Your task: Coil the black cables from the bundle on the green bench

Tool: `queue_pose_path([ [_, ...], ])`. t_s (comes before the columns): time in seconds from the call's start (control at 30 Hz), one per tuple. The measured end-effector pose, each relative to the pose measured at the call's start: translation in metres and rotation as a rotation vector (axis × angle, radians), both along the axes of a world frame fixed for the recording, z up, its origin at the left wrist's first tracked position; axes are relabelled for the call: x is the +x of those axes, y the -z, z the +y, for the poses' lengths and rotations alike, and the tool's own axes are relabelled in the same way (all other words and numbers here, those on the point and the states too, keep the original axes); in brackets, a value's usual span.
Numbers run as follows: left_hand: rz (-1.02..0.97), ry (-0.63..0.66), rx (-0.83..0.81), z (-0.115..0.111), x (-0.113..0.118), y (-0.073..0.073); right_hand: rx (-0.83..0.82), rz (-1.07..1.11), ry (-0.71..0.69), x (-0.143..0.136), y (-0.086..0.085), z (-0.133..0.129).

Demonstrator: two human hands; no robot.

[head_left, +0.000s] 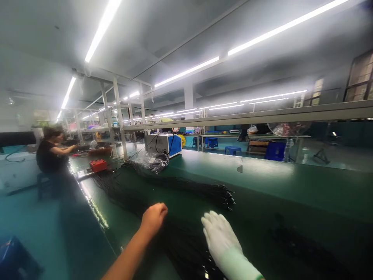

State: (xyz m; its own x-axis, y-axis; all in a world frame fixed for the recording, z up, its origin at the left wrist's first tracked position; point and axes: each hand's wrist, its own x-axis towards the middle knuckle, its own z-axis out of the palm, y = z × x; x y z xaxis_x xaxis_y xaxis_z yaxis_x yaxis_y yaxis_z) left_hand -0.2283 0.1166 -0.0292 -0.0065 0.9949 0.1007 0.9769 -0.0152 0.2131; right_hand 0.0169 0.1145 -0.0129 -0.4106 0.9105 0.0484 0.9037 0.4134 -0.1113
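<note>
The near bundle (pixel 182 245) of thin black cables lies on the green surface (pixel 262 186), between and beneath the two hands. The left hand (pixel 153 218) is bare, its fingers curled narrow at the bundle's edge; whether it pinches any strands, I cannot tell. The right hand (pixel 220 236), in a pale knit glove, is spread flat with its fingers straight and together, over or against the bundle's right side; no grip shows.

Just beyond lies the far bundle (pixel 198 187), its small shiny tips (pixel 229 198) fanned out to the right. The loose strands could snag or cross if one bundle were dragged against the other, since both look slack and run back towards the same end. A sideways sweep could also knock the tips out of line, and the smooth glove might slide over such slim cables rather than catch them.

Farther back, a crinkled clear bag (pixel 154 161) rests beside the strands, where its thin film could catch on them. Behind it stands a boxy machine (pixel 166 144) with a vented blue side. A squarish red box (pixel 98 166) sits to the left, and past it a person (pixel 51 153) in dark clothing reaches over the bench line. The surface is smooth, with a glossy sheen.
</note>
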Motion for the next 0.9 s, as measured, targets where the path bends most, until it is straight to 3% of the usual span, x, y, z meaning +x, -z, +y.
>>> queue_pose_path([
  [0.1, 0.057, -0.036, -0.038, 0.032, -0.003, -0.011, -0.016, 0.032, 0.006, 0.004, 0.001, 0.026],
  [0.2, 0.125, -0.004, -0.189, 0.057, -0.004, -0.019, -0.044, 0.027, -0.032, 0.006, 0.007, 0.038],
  [0.3, 0.176, 0.036, -0.345, 0.073, -0.004, -0.025, -0.06, -0.001, 0.015, 0.004, 0.011, 0.034],
  [0.4, 0.208, 0.071, -0.386, 0.079, -0.004, -0.028, -0.12, -0.017, 0.145, -0.001, 0.013, 0.022],
  [0.6, 0.245, 0.095, -0.105, 0.068, 0.009, -0.021, -0.212, 0.015, 0.217, 0.001, 0.005, -0.002],
  [0.77, 0.212, 0.19, -0.048, 0.062, 0.039, -0.013, -0.217, 0.029, 0.174, 0.01, -0.003, -0.006],
  [0.9, 0.128, 0.092, 0.133, 0.065, 0.048, -0.023, -0.124, 0.073, 0.189, 0.039, -0.016, 0.0],
])
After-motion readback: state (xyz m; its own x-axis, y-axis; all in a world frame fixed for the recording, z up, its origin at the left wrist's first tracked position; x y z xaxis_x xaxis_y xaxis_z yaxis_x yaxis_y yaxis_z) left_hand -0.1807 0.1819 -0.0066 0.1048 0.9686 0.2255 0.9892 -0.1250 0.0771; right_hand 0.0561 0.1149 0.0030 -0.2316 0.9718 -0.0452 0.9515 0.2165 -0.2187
